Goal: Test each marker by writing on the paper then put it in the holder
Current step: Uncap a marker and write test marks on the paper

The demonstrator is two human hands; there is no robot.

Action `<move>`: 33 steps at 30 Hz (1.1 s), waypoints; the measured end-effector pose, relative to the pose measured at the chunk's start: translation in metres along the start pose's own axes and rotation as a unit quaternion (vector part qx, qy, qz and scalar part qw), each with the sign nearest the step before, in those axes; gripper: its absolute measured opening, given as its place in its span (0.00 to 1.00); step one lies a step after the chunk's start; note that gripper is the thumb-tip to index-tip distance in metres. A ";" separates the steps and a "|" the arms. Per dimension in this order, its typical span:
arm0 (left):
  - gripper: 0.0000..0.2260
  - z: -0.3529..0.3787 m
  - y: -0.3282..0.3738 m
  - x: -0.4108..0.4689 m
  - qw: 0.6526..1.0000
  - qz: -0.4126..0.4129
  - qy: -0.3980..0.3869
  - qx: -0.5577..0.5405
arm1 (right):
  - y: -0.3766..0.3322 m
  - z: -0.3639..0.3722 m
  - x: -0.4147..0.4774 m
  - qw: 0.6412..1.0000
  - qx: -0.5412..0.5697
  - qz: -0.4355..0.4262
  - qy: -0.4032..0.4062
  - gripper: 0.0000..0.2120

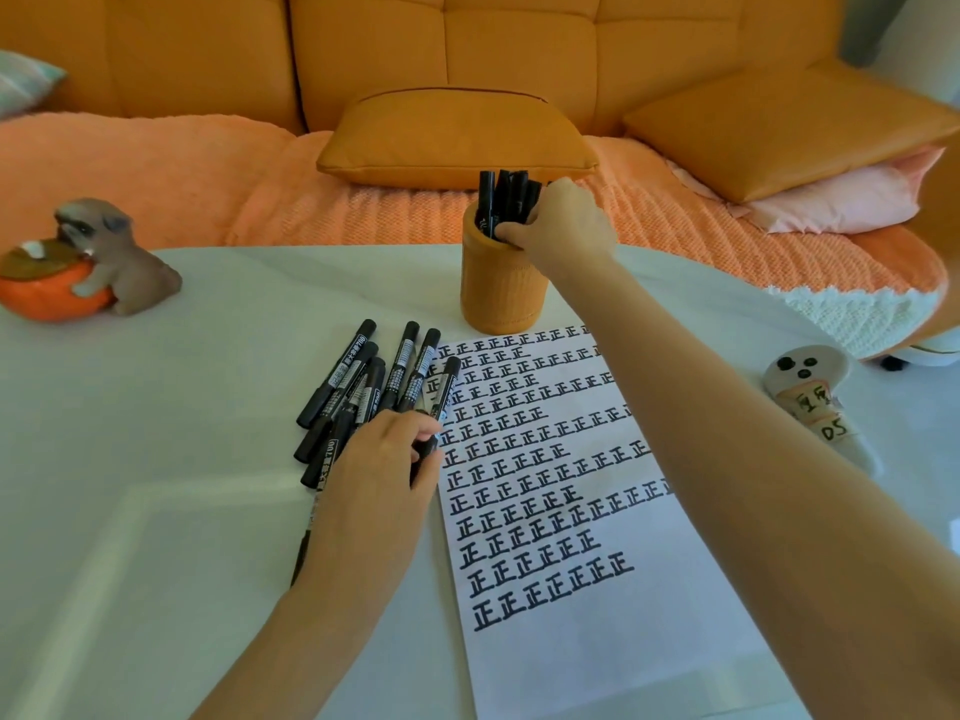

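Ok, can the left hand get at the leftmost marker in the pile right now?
Probably yes: the leftmost marker lies uncovered just beyond the left hand, though that hand already pinches another marker.

Black all over the loose markers (363,387), with white print along the barrels. Same black on those standing in the holder (501,298), itself orange-tan with fine vertical ribbing. White paper (597,657), lined with rows of one repeated black character. Pale grey-white table (156,485). Orange sofa (363,44) in stitched square panels; matching orange cushion (452,132); peach knitted blanket (156,174); pale pink pillow (841,205). Grey-brown dog figurine (124,262) against an orange bowl (47,298). White ornament (810,366) with three black dots.
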State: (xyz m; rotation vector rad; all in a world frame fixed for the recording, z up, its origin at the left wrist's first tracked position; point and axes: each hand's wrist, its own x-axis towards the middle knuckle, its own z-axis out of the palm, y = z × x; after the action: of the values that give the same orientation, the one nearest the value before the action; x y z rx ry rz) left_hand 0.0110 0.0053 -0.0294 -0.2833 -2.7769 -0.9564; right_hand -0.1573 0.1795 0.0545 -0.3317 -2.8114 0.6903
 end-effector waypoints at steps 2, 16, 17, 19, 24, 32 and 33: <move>0.10 0.001 0.000 0.000 1.000 0.003 -0.001 0.019 | 0.004 0.000 -0.007 0.998 0.043 -0.018 0.035 0.16; 0.17 0.002 0.005 -0.002 0.998 -0.016 -0.027 0.063 | 0.060 -0.002 -0.165 0.980 0.188 -0.017 -0.060 0.16; 0.17 0.002 0.005 -0.001 0.997 -0.017 -0.028 0.065 | 0.064 -0.003 -0.172 0.979 0.195 -0.012 -0.063 0.16; 0.15 0.002 0.005 -0.001 0.997 -0.019 -0.028 0.068 | 0.068 -0.004 -0.184 0.974 0.214 0.001 -0.070 0.16; 0.12 -0.003 0.010 -0.002 0.999 -0.022 -0.019 0.045 | 0.072 0.003 -0.198 0.960 0.258 0.041 -0.102 0.16; 0.11 -0.014 0.023 -0.001 0.988 0.017 -0.074 -0.138 | 0.067 0.006 -0.196 0.857 0.463 0.146 -0.174 0.14; 0.11 -0.015 0.024 -0.002 0.987 0.029 -0.081 -0.135 | 0.066 0.006 -0.196 0.845 0.481 0.149 -0.177 0.14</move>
State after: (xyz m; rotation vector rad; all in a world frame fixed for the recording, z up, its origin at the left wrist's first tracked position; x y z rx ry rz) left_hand 0.0209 0.0147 -0.0043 -0.5002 -2.7575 -1.3532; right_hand 0.0376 0.1812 -0.0142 -0.4639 -2.2787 2.2698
